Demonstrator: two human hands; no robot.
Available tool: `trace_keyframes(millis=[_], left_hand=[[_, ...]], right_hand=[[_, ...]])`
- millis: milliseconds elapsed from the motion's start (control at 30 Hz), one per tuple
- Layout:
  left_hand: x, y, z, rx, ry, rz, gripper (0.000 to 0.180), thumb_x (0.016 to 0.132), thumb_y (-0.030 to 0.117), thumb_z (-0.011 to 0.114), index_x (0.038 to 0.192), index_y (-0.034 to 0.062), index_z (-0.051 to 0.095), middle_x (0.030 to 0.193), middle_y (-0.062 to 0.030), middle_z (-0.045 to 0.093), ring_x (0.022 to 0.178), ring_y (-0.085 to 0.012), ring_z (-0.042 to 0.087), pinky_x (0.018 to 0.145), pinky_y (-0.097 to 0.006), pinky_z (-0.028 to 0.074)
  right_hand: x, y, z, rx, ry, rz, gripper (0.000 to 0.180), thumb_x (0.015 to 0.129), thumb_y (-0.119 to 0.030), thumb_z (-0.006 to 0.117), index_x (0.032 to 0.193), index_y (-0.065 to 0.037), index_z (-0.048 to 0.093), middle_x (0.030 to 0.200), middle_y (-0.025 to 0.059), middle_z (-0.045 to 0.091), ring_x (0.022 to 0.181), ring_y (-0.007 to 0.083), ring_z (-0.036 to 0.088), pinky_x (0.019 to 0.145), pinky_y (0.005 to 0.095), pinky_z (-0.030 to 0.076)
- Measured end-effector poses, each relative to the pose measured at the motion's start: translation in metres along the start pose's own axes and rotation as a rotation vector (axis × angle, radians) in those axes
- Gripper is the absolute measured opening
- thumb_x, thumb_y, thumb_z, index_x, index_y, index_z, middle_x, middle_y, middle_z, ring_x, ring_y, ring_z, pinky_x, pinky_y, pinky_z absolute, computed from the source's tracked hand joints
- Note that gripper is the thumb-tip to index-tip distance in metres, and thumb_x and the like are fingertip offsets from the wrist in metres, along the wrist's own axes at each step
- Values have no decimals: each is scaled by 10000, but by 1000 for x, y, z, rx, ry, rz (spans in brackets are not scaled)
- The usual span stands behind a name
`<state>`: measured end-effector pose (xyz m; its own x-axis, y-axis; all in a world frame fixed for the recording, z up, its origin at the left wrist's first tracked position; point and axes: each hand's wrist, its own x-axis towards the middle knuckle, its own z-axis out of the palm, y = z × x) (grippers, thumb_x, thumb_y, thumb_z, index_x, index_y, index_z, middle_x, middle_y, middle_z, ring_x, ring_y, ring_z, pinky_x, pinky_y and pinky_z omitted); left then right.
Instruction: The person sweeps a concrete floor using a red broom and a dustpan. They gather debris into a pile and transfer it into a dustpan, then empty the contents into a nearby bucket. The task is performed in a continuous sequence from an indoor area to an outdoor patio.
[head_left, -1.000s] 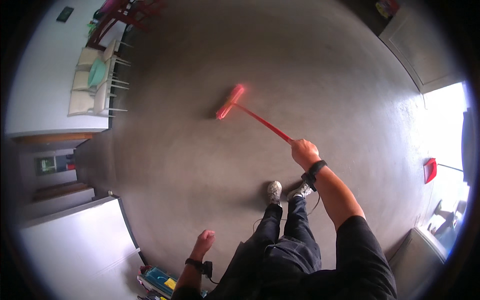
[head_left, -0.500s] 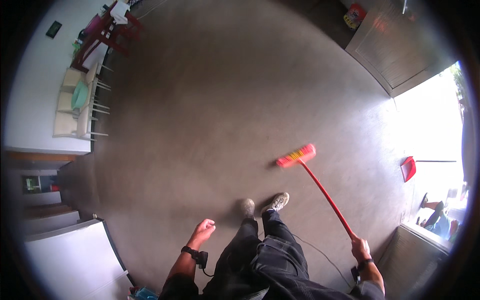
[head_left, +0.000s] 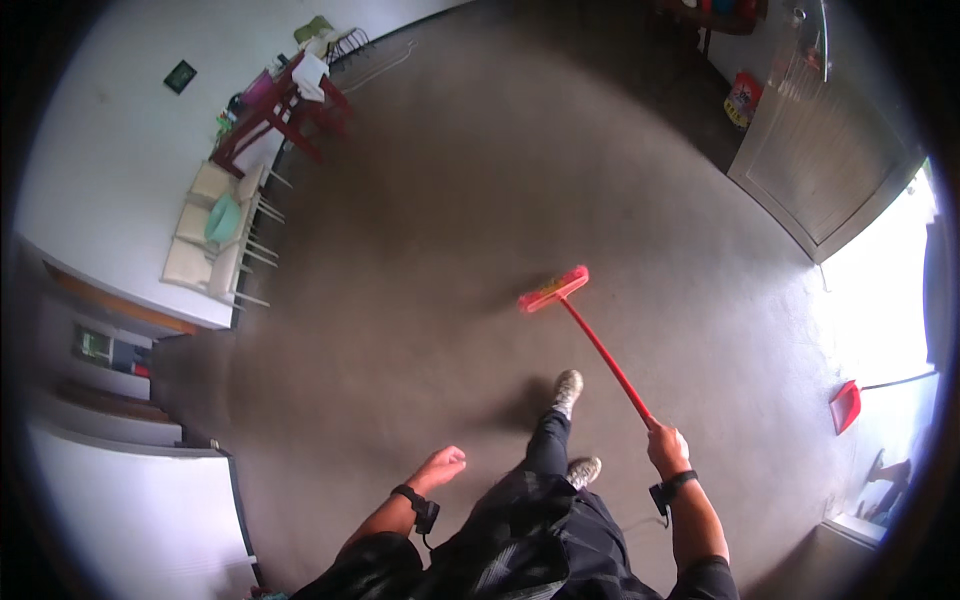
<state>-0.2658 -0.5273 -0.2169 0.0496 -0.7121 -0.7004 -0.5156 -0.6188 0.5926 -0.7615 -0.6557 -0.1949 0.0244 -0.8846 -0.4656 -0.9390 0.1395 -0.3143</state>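
- Red broom (head_left: 602,351), on floor (head_left: 430,210): handle (head_left: 620,378) toward 11 o'clock, head (head_left: 554,290) lying 8-to-2.
- Our right hand (head_left: 669,447) clamped round it; left hand (head_left: 440,468) apart, half-curled.
- Floor stretches toward 11; door (head_left: 820,150) edges 2 o'clock.

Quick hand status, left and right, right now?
Left hand: loosely curled, nothing visible in it; can't tell if fully closed.
Right hand: closed, holding the red broom handle.

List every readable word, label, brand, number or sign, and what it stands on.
None reads clearly.
Red broom head: yellow markings, too blurred to read.
Red package near the door: print too small to read.
Dark rectangle on the wall: nothing legible.
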Motion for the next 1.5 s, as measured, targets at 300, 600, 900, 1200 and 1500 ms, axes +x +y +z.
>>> trace_keyframes(millis=[300,600,900,1200,1500], left_hand=[[97,24,-28,-61,-49,1,318,878,236,656,1133,61,583,930,-57,633,857,-150,582,750,-327,499],[168,110,-65,-115,-162,22,310,889,224,639,1136,49,574,935,-60,632,875,-138,575,752,-318,493],[174,151,-97,36,-163,-92,320,878,235,627,1141,59,577,978,-85,646,902,-170,596,772,-338,499],[185,124,-100,-13,-200,-17,271,894,202,636,1115,56,583,892,-43,625,799,-115,566,674,-291,485],[187,116,-71,268,-295,37,287,868,196,656,1105,45,599,922,-78,641,848,-151,603,734,-313,510]], right_hand=[[-24,72,-27,-111,-121,78,234,849,-143,562,1064,-145,655,763,176,662,739,372,660,625,487,532],[-133,128,-95,203,-115,507,345,915,-84,521,1249,-62,602,831,138,584,731,190,574,661,338,475],[146,57,-105,232,167,210,298,919,-67,504,1190,-24,620,1068,269,639,1058,367,630,848,410,511],[99,95,-61,193,117,297,393,881,-23,518,1252,-118,609,941,293,626,918,399,659,750,460,522],[-194,80,15,189,-116,767,411,906,-122,530,1285,-279,557,942,232,661,907,423,641,752,505,530]])
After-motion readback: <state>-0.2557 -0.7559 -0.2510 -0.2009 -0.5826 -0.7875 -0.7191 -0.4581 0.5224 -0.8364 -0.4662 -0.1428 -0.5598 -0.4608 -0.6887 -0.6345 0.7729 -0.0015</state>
